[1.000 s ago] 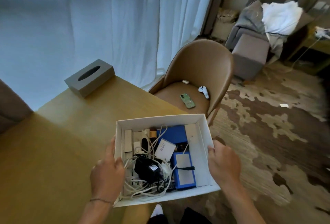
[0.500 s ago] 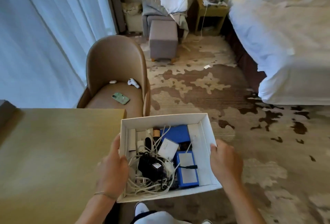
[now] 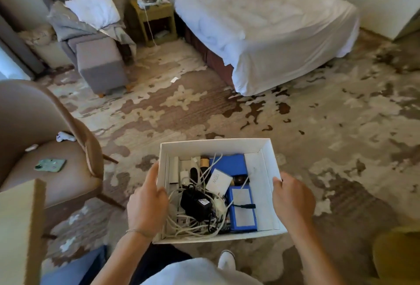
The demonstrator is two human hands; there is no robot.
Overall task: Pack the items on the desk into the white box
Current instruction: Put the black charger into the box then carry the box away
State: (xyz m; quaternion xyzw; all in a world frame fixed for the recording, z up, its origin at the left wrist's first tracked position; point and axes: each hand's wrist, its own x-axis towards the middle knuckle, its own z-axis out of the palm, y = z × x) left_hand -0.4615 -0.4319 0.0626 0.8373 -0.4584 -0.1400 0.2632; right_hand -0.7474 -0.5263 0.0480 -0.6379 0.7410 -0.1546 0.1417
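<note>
Holding white box (image 3: 261, 146) between both hands over the floor: left hand (image 3: 147, 205) grips its left wall, right hand (image 3: 293, 200) its right wall, thumbs hooked inside. Worktop (image 3: 20, 228) corner lies left, nearer left hand.

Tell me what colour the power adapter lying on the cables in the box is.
Black, with a small pale label on top; the power adapter shows best in the head view.

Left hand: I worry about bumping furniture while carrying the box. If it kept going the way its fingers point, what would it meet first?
The left hand grips the white box wall, fingers pointing ahead. Beyond lies only open carpet, then probably the bed; depth is unclear.
</note>
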